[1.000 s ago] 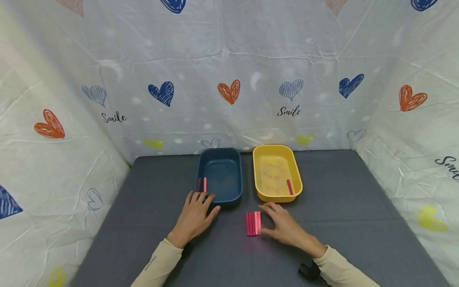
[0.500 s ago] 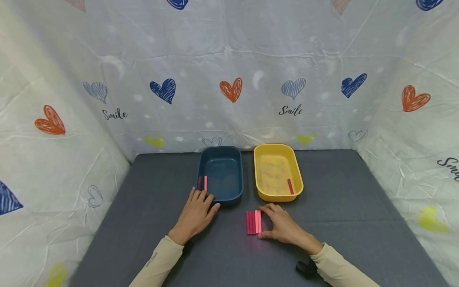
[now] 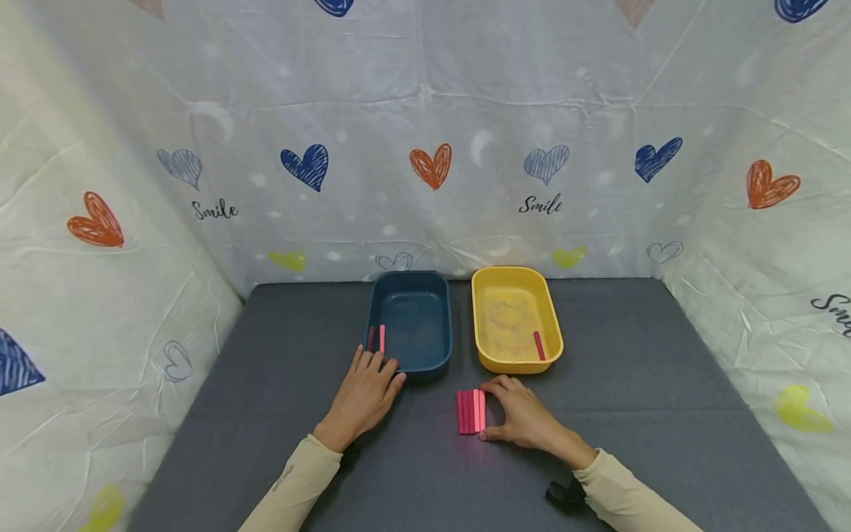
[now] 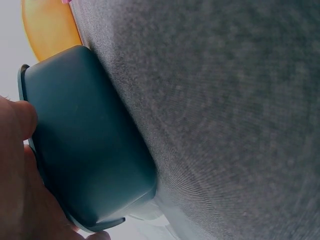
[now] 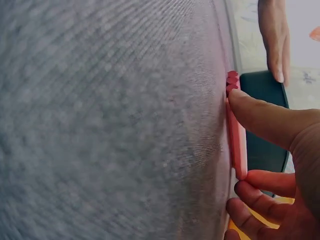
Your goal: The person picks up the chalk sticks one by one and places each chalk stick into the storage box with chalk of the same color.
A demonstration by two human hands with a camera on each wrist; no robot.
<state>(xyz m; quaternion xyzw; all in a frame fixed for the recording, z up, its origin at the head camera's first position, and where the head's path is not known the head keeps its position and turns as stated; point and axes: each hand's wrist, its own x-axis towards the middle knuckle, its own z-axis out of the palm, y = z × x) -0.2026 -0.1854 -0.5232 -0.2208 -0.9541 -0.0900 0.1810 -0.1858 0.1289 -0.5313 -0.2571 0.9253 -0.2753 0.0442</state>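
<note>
In the head view, a tight row of short sticks lies on the table, dark pink at left and light pink at right. My right hand pinches the rightmost light pink stick by its ends, thumb at the near end and index finger at the far end. The stick lies beside the row. My left hand rests on the near left corner of the dark blue tray, its fingers loosely bent over the rim. Inside that tray lie a light pink stick and a dark one.
Right of the blue tray stands a yellow tray holding one dark red stick. Both trays are at the back of the grey-covered table. A white cloth printed with hearts hangs behind and at both sides.
My right thumb has slid down slightly to the near end of the rightmost light pink stick, and the fingers have closed on it. The left hand stays on the blue tray's rim.
</note>
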